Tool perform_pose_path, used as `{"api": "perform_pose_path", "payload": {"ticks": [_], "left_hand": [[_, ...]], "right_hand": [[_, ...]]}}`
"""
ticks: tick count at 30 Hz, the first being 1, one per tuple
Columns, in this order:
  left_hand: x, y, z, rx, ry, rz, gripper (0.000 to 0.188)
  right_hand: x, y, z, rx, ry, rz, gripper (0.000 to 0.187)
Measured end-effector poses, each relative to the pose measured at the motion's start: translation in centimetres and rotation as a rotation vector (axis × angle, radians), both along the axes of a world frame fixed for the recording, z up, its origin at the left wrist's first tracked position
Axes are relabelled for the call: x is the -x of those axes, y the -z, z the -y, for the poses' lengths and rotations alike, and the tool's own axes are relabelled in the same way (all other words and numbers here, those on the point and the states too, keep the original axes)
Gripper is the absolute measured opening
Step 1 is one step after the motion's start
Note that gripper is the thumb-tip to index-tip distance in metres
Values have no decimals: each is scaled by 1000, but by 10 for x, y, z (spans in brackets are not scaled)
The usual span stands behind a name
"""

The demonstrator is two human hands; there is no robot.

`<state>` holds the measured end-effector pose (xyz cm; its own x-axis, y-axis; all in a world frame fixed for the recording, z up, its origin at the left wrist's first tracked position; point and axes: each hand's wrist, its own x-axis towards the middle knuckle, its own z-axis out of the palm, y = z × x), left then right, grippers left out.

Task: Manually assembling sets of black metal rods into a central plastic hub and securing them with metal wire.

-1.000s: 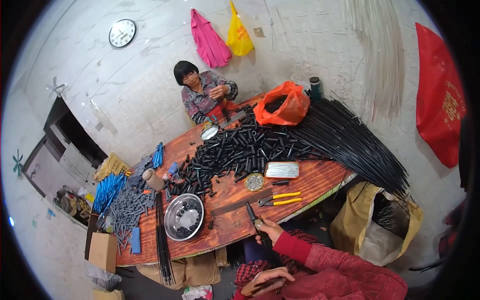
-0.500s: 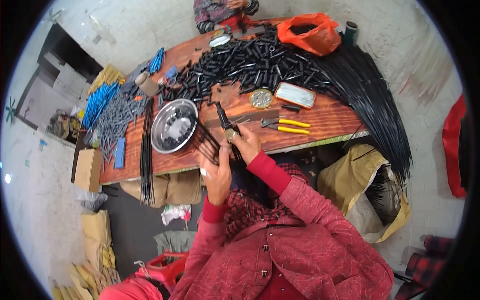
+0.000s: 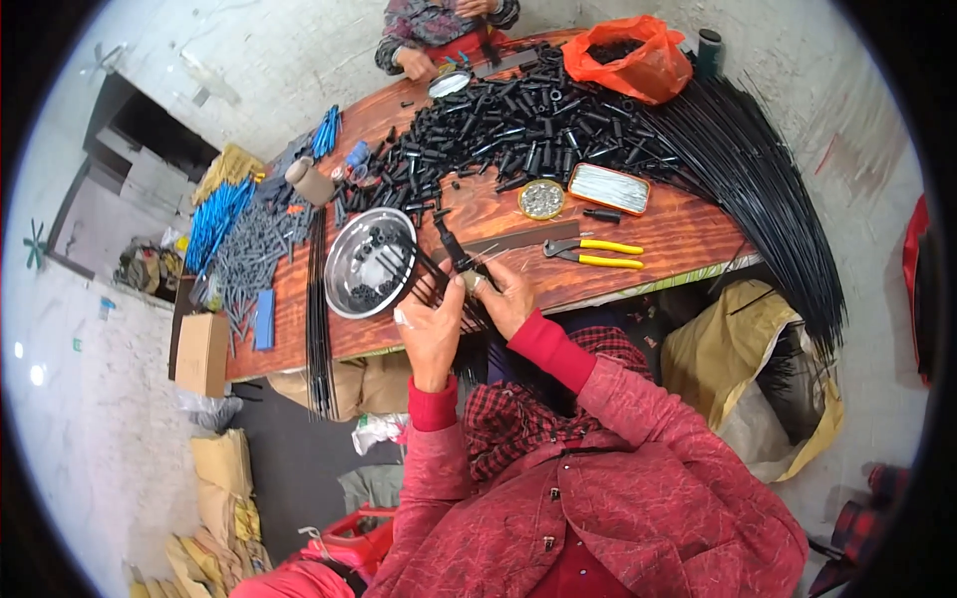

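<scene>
Near the table's front edge my two hands work close together. Several thin black rods (image 3: 427,267) stick out of my left hand (image 3: 432,341), whose fingers are closed around them. My right hand (image 3: 510,301) is closed on a black tubular part (image 3: 453,245) with a narrow, bent-looking tip, held tilted away from me. The thumbs nearly meet at its lower end, where something pale shows beside the right thumb. Just left of my hands stands a clear round bowl (image 3: 341,291) with small black rings (image 3: 371,295) in it.
A pile of black tubular parts (image 3: 538,125) covers the table's far middle. Yellow-handled pincers (image 3: 610,253), a tin of thin pins (image 3: 608,189) and a round dish (image 3: 541,199) lie to the right. Long black rods (image 3: 768,189) overhang the right edge. A co-worker's hand (image 3: 415,64) shows opposite.
The view has shifted, so the table sits further right. My hands stay close together on the black part. The co-worker's hand has come into clearer view beside the small far dish.
</scene>
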<state>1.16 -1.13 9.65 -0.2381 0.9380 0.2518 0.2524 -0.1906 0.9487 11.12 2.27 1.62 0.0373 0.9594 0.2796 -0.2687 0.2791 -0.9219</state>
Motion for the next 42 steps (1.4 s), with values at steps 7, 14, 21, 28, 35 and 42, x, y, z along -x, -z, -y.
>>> {"api": "perform_pose_path", "payload": {"ticks": [7,14,21,28,35,42], "left_hand": [[16,-17,-8,133,74,28,28],[14,-28,-6,166,177,6,23],[4,-29,4,138,121,-36,23],[16,-11,4,75,77,62,25],[17,-8,7,57,48,34,21],[14,-7,8,54,90,91,23]], "right_hand": [[3,-9,13,-15,74,61,38],[0,-4,17,-63,81,104,40],[-7,-10,25,-107,71,198,37],[-15,-29,35,-74,3,163,41],[-30,-28,36,-126,-25,163,39],[-39,-29,34,7,-28,235,14]]}}
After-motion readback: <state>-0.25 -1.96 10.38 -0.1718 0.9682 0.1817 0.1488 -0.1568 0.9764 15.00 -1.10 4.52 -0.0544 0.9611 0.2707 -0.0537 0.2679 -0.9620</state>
